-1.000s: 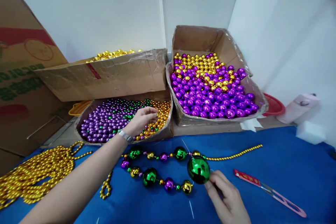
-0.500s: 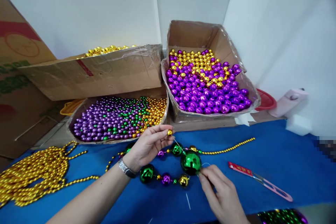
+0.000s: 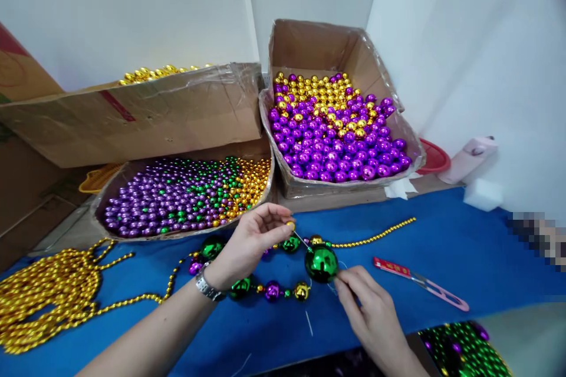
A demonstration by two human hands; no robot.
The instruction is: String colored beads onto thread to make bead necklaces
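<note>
My left hand (image 3: pixel 247 244) pinches a small gold bead (image 3: pixel 290 225) at the tip of a thin needle or wire that slants down to a large green ball (image 3: pixel 321 263). My right hand (image 3: pixel 369 312) sits just right of that ball, fingertips pinching the thread beside it. The ball is part of a strand of green, purple and gold beads (image 3: pixel 272 290) looped on the blue table (image 3: pixel 464 271). A thin gold bead chain (image 3: pixel 375 237) runs off to the right from the strand.
An open box of small purple, green and gold beads (image 3: pixel 177 194) stands behind my left hand; a box of larger purple and gold balls (image 3: pixel 336 129) is at the back right. A gold chain pile (image 3: pixel 48 288) lies left. Pink-handled snips (image 3: pixel 420 283) lie right.
My left hand left the small-bead box with a gold bead and brought it down to the needle tip by the green ball. My right hand stayed beside the ball. The view tilted down.
</note>
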